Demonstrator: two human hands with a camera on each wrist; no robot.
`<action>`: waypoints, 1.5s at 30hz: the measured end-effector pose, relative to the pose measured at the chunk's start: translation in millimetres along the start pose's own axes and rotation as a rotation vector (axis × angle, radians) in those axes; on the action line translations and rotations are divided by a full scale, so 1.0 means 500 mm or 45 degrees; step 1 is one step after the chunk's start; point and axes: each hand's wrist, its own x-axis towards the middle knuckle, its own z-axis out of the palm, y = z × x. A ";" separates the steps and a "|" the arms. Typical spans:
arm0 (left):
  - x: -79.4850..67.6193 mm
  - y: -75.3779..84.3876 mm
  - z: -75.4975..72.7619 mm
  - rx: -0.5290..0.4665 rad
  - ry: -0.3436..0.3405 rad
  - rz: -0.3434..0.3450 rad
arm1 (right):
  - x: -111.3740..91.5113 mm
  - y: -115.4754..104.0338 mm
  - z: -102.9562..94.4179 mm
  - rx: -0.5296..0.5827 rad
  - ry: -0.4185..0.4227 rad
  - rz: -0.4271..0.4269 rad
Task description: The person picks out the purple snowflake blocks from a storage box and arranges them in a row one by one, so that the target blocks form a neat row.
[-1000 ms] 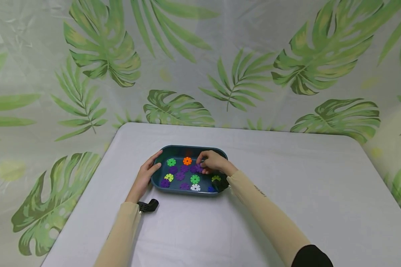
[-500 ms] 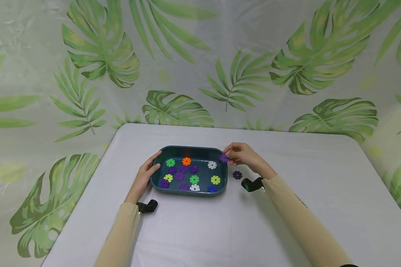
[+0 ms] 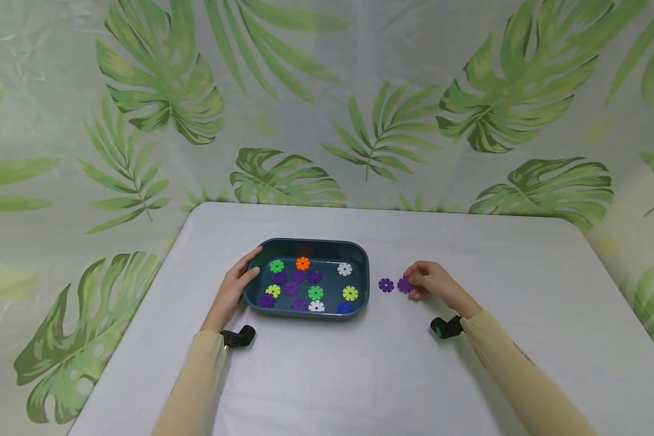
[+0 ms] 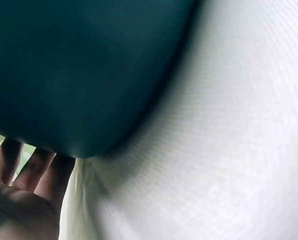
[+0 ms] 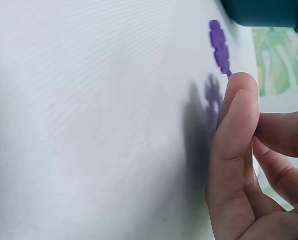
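A purple snowflake disc (image 3: 405,285) is pinched between the thumb and fingers of my right hand (image 3: 435,284), just above the table right of the tray. Beside it, another purple snowflake disc (image 3: 386,284) lies flat on the cloth. In the right wrist view my thumb (image 5: 233,130) hides most of the held disc. My left hand (image 3: 231,293) holds the dark teal tray (image 3: 307,315) at its left end, thumb over the rim and fingers along the outside. The left wrist view shows those fingers (image 4: 36,170) against the tray's outer wall.
Inside the tray lie several purple discs (image 3: 291,288), plus green (image 3: 315,293), yellow (image 3: 350,293), white (image 3: 345,269), orange (image 3: 302,263) and blue (image 3: 344,308) ones. A white cloth covers the table (image 3: 327,369). A leaf-print curtain (image 3: 283,109) hangs behind.
My right hand has lifted a purple disc out of the tray and carried it right, past the rim, beside the disc on the table. The left hand stays at the tray.
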 end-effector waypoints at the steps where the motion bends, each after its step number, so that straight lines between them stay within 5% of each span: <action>1: 0.000 0.000 0.000 0.004 -0.005 0.002 | -0.001 0.002 0.001 -0.018 0.006 0.007; 15: 0.004 0.000 -0.002 -0.034 -0.014 -0.006 | -0.005 -0.018 0.012 -0.224 0.132 -0.048; 20: 0.001 -0.003 0.000 0.007 0.010 0.006 | 0.001 -0.077 0.030 -0.129 0.073 -0.147; 26: 0.001 -0.003 0.000 0.021 0.015 0.019 | 0.030 -0.172 0.100 0.042 -0.120 -0.236; 34: -0.012 0.037 0.008 -0.027 -0.017 -0.012 | 0.100 -0.234 0.206 0.045 -0.331 -0.119; 45: -0.019 0.052 0.012 0.004 -0.007 -0.031 | 0.154 -0.227 0.279 0.061 -0.327 0.140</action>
